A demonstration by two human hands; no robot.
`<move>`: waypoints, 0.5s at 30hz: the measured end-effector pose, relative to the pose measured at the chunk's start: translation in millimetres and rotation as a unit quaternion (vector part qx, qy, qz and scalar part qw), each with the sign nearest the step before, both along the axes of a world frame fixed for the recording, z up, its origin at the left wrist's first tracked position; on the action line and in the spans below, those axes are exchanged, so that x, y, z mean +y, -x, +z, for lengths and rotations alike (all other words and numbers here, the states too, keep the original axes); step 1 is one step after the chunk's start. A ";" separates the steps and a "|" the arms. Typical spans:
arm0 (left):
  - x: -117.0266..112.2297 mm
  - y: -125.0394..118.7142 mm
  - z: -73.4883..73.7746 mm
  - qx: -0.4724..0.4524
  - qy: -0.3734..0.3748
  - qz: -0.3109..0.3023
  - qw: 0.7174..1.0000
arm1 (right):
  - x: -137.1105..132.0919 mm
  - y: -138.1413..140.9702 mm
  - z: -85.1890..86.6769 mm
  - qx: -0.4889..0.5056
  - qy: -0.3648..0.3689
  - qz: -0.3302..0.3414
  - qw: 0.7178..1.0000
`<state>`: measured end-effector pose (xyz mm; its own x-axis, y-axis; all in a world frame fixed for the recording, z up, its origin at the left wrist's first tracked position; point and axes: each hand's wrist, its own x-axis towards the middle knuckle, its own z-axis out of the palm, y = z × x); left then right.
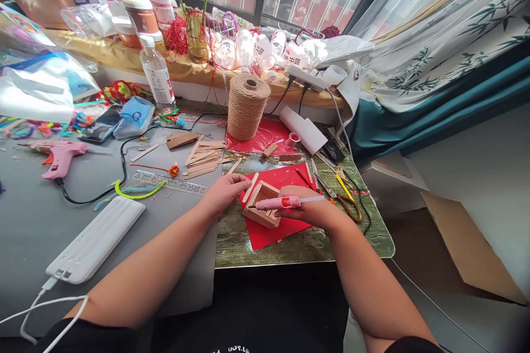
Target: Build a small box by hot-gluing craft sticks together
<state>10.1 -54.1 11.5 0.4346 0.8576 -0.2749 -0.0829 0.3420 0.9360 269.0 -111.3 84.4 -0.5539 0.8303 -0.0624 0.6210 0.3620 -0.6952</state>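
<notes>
My right hand point(304, 207) is wrapped round a pink hot glue gun point(275, 203), its nozzle pointing left above a corner of a small wooden box. A glue stick sticks out of the gun's rear. The box point(264, 220), built of craft sticks, is partly hidden by the gun and lies on a red sheet point(256, 240). At the box's left, my left hand point(226, 192) has thumb and fingers closed on a single craft stick point(250, 187), tilted beside the box wall.
Loose craft sticks point(205, 157) lie behind my left hand, near a clear ruler point(169, 181). A twine spool point(248, 107) stands at the back. Scissors point(350, 207) lie at the right. Another pink glue gun point(60, 157) and a white power bank point(95, 237) are left.
</notes>
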 end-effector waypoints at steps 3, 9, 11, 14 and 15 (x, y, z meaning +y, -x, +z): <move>0.0 0.9 0.2 -0.005 0.002 -0.006 1.000 | 3.7 -1.4 1.5 -0.044 -0.013 0.072 0.996; 1.1 1.7 -2.1 -0.006 -0.002 -0.009 1.000 | 3.5 1.2 7.1 -0.044 -0.020 0.115 0.992; 1.3 1.6 -2.3 0.000 -0.006 -0.006 1.000 | 1.3 1.2 8.2 -0.042 -0.015 0.085 0.995; 1.3 1.2 -2.0 -0.001 -0.005 -0.002 1.000 | -1.7 -0.5 7.6 -0.036 -0.005 0.037 0.999; 1.3 1.1 -2.0 -0.004 -0.004 -0.003 1.000 | -2.7 -1.3 6.3 -0.032 -0.004 0.025 0.999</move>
<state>9.0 -52.7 9.5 0.4414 0.8574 -0.2647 -0.0888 0.3353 0.9379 270.3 -114.0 90.7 -0.5902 0.8019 -0.0926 0.6447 0.3993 -0.6518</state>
